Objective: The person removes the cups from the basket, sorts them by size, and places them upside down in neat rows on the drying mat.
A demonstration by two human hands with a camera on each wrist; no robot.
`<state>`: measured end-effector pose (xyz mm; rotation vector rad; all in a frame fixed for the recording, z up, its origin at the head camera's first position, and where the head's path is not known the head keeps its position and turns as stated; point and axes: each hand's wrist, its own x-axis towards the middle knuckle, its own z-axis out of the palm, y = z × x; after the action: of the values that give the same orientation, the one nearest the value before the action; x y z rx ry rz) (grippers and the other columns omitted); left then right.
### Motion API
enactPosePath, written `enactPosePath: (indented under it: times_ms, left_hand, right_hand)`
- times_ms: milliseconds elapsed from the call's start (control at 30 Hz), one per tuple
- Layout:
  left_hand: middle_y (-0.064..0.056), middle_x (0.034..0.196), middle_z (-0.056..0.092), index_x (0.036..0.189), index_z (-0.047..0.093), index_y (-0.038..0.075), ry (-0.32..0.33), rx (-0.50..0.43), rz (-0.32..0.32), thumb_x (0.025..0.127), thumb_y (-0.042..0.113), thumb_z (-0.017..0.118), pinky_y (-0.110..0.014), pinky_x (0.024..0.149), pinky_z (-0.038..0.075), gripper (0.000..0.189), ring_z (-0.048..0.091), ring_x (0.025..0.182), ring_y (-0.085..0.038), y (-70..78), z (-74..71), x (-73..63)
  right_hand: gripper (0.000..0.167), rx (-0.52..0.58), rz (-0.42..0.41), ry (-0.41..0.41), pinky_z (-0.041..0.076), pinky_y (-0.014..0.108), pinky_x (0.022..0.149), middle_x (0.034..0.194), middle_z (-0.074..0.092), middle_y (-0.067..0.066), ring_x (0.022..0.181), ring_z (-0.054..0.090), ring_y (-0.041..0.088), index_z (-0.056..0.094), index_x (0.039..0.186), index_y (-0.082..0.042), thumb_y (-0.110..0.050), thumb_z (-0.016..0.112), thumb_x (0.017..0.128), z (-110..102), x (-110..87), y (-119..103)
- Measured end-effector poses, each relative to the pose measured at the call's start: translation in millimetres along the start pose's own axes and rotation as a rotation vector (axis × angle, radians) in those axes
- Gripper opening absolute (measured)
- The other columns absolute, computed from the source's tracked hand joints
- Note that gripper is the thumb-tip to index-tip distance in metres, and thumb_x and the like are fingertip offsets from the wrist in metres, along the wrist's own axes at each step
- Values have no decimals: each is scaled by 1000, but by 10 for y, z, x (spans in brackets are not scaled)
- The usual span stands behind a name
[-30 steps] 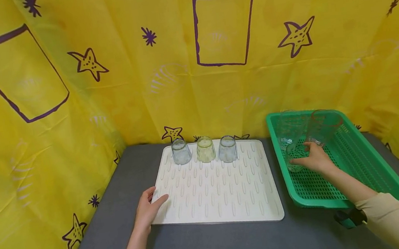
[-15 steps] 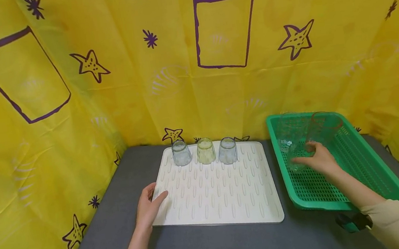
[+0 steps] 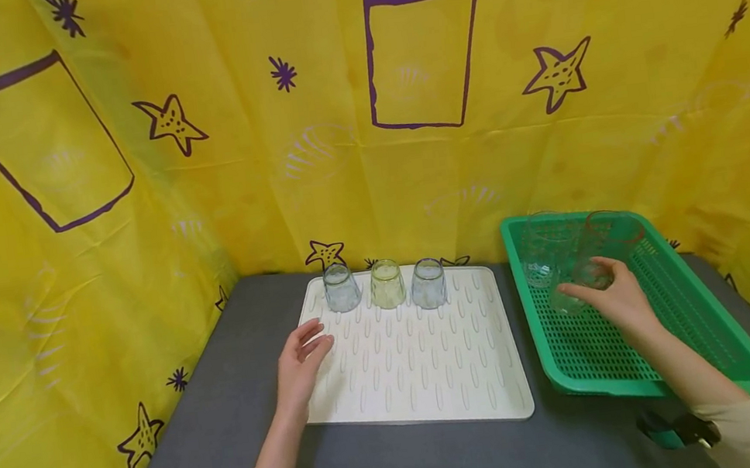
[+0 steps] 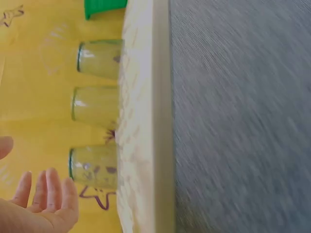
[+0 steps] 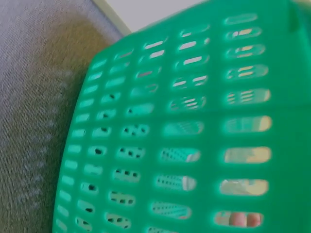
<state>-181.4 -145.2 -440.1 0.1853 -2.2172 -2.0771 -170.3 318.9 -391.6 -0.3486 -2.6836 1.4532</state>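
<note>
My right hand (image 3: 618, 303) reaches into the green basket (image 3: 604, 387), thumb and fingers around a clear drinking glass (image 3: 568, 302). In the right wrist view the basket's slotted wall (image 5: 209, 114) hides most of that hand; fingertips (image 5: 238, 219) show through a low slot. My left hand (image 3: 299, 372) hovers over the left edge of a white ridged drying mat (image 3: 420, 373), fingers loosely bent and holding nothing. Three tumblers stand in a row along the mat's back: a bluish one (image 3: 342, 290), a yellowish one (image 3: 387, 287) and another bluish one (image 3: 429, 287).
Further back in the basket are a tall clear glass vessel (image 3: 537, 249) and another with a reddish rim (image 3: 616, 229). A yellow patterned cloth (image 3: 341, 183) hangs behind the grey table (image 3: 403, 465) and along its sides.
My left hand has let go of the mat's left edge and risen up and to the right. My right hand has shifted slightly right with the glass inside the basket.
</note>
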Motion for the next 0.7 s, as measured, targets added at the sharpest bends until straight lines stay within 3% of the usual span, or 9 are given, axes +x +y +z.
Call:
enactPosePath:
  times_ms: [233,467,700]
  left_hand:
    - [-17,129,56,134,52,1,-73,-90,21,92,8,67,-21,88,48,44,56,110,-23,65,201,-18]
    - [-22,131,52,136,48,0,-170,-157,14,91,7,67,-25,88,49,49,59,108,-19,81,368,-72]
    - [-17,129,55,137,48,0,-234,-189,30,91,8,67,-25,88,49,50,57,112,-23,145,528,-143]
  right_hand:
    - [94,32,-15,51,43,36,74,141,32,26,113,40,34,17,153,-1,-44,70,88,-8,-83,-89]
    - [89,105,-20,73,39,38,82,145,30,19,118,35,30,20,154,-7,-46,68,89,28,-219,-263]
    - [83,119,-75,38,40,37,81,145,34,14,117,37,24,22,154,-12,-43,66,91,126,-337,-471]
